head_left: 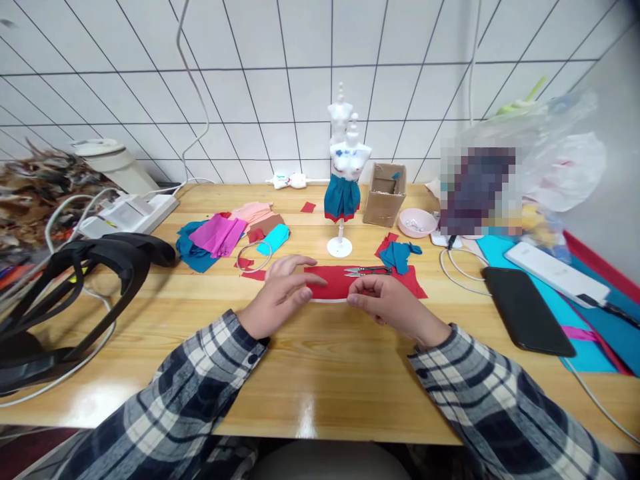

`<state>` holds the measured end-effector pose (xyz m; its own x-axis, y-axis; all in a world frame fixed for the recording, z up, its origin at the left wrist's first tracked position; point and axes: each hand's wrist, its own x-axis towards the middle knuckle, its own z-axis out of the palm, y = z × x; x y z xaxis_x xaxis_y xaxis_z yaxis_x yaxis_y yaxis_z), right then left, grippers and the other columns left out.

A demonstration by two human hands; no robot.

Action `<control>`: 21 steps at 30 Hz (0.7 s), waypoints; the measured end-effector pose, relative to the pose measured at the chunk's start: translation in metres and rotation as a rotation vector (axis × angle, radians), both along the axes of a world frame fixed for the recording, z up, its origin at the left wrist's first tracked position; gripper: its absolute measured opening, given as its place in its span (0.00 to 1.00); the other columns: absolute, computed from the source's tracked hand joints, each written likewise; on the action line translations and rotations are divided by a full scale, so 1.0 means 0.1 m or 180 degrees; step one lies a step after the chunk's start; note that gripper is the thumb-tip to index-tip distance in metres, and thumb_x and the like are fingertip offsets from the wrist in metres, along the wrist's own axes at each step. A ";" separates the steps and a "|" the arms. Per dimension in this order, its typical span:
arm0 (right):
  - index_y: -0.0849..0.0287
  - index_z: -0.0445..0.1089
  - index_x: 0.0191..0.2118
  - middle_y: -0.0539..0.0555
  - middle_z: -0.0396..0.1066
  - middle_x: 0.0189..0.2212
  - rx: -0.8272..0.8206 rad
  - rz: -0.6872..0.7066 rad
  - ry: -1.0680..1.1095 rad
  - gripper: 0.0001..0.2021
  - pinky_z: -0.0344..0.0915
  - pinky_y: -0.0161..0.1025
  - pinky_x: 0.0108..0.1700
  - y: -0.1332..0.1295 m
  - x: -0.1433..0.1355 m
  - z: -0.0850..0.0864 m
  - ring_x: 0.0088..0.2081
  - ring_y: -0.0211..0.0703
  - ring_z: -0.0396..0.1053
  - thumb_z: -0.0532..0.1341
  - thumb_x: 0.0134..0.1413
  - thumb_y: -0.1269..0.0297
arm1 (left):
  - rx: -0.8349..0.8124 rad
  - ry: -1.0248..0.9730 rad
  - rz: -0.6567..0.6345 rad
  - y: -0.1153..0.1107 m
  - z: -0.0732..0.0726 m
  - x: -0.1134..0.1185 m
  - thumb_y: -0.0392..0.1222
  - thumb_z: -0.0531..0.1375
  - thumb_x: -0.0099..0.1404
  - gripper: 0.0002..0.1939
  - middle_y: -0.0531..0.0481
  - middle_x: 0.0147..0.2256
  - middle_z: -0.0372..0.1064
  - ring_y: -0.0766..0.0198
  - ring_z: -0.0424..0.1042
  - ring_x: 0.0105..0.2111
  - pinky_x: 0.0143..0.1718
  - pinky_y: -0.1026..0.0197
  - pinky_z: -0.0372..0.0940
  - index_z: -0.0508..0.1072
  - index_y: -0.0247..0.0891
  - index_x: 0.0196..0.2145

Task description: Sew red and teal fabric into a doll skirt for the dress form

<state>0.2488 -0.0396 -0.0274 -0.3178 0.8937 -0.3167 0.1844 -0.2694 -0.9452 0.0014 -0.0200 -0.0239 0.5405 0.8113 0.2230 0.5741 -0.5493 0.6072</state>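
A strip of red cloth [333, 281] lies flat on the table between my hands, a white band along its near edge. My left hand [280, 293] is over its left end, fingers stretched and apart, with nothing visible in them. At the cloth's right part, the thumb and forefinger of my right hand [383, 303] are pressed together; whatever they pinch is too small to see. Thread snips [369, 271] rest on the cloth just beyond my right hand. A teal scrap [397, 256] is bunched at the cloth's far right corner.
Behind the cloth stands a small white dress form [345, 160] in a teal skirt, beside a cardboard box [384, 195] and a pink bowl [417, 222]. Fabric scraps [225, 235] and a hoop [254, 257] lie left. A black headset [85, 287] and a phone [527, 311] flank the workspace.
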 end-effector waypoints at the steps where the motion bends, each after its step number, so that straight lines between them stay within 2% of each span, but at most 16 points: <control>1: 0.60 0.70 0.30 0.43 0.59 0.18 0.0112 -0.0010 -0.0065 0.15 0.49 0.29 0.18 0.00 -0.01 0.00 0.18 0.29 0.52 0.68 0.45 0.53 | 0.0010 0.0041 0.0012 -0.02 0.00 0.04 0.56 0.50 0.70 0.21 0.45 0.55 0.65 0.51 0.59 0.57 0.62 0.43 0.49 0.78 0.43 0.41; 4: 0.59 0.70 0.30 0.44 0.61 0.19 0.0411 -0.0016 -0.0228 0.13 0.52 0.30 0.20 0.01 -0.01 -0.02 0.19 0.30 0.54 0.66 0.48 0.54 | 0.0124 0.0058 0.0126 -0.03 -0.02 0.08 0.50 0.57 0.67 0.13 0.45 0.52 0.66 0.52 0.62 0.54 0.60 0.45 0.51 0.77 0.41 0.32; 7: 0.59 0.71 0.33 0.48 0.67 0.24 0.0833 -0.0159 -0.0479 0.11 0.58 0.33 0.25 0.02 0.01 -0.05 0.22 0.33 0.59 0.64 0.50 0.56 | 0.0394 0.0145 0.0183 -0.03 -0.02 0.07 0.46 0.58 0.66 0.10 0.46 0.48 0.69 0.53 0.64 0.52 0.58 0.45 0.53 0.76 0.42 0.31; 11: 0.58 0.68 0.49 0.56 0.72 0.39 0.2015 -0.1262 -0.1044 0.17 0.66 0.41 0.32 0.01 0.06 -0.03 0.27 0.39 0.65 0.61 0.54 0.60 | 0.1101 0.0396 0.0294 -0.08 0.01 0.06 0.43 0.59 0.65 0.07 0.47 0.43 0.72 0.52 0.64 0.50 0.59 0.40 0.47 0.77 0.45 0.32; 12: 0.58 0.67 0.51 0.58 0.72 0.43 0.2423 -0.1316 -0.1125 0.18 0.68 0.43 0.36 -0.02 0.05 -0.01 0.32 0.42 0.68 0.61 0.55 0.61 | 0.1256 0.0433 0.0291 -0.10 0.02 0.07 0.42 0.60 0.64 0.06 0.48 0.41 0.72 0.52 0.64 0.49 0.60 0.39 0.45 0.78 0.46 0.32; 13: 0.57 0.67 0.52 0.59 0.72 0.46 0.2834 -0.1160 -0.1169 0.18 0.68 0.46 0.42 -0.05 0.02 0.01 0.38 0.45 0.69 0.60 0.56 0.61 | 0.1377 0.0454 0.0271 -0.12 0.02 0.07 0.42 0.60 0.64 0.06 0.49 0.40 0.72 0.52 0.65 0.48 0.60 0.38 0.44 0.78 0.47 0.32; 15: 0.55 0.69 0.51 0.57 0.73 0.48 0.3503 -0.0351 -0.1288 0.16 0.63 0.51 0.52 -0.12 -0.06 0.03 0.48 0.50 0.68 0.62 0.56 0.60 | 0.1518 0.0457 0.0220 -0.16 0.02 0.09 0.42 0.61 0.63 0.05 0.50 0.38 0.72 0.54 0.65 0.46 0.60 0.38 0.44 0.78 0.48 0.32; 16: 0.55 0.71 0.49 0.56 0.74 0.47 0.3653 -0.0022 -0.1360 0.15 0.61 0.51 0.54 -0.16 -0.11 0.03 0.49 0.51 0.68 0.62 0.56 0.60 | 0.1528 0.0449 0.0206 -0.17 0.02 0.10 0.43 0.61 0.63 0.05 0.50 0.38 0.72 0.54 0.65 0.45 0.59 0.39 0.45 0.78 0.49 0.32; 18: 0.54 0.73 0.44 0.54 0.77 0.41 0.3696 0.0117 -0.1556 0.10 0.61 0.50 0.53 -0.21 -0.21 0.00 0.46 0.49 0.69 0.62 0.58 0.61 | 0.1436 0.0419 0.0252 -0.20 0.03 0.13 0.44 0.61 0.63 0.05 0.49 0.37 0.72 0.54 0.65 0.44 0.59 0.40 0.47 0.78 0.48 0.31; 21: 0.54 0.76 0.36 0.52 0.78 0.32 0.3390 -0.0101 -0.1599 0.06 0.62 0.47 0.46 -0.22 -0.27 -0.06 0.38 0.45 0.70 0.61 0.60 0.61 | 0.1110 0.0323 0.0345 -0.21 0.03 0.18 0.46 0.61 0.64 0.08 0.48 0.37 0.72 0.54 0.65 0.43 0.56 0.42 0.51 0.79 0.46 0.30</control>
<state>0.2213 -0.0611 -0.0331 -0.3429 0.7883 0.5109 0.6077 0.6009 -0.5192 0.0191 -0.0413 -0.0212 0.4892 0.7498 0.4456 0.6878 -0.6458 0.3315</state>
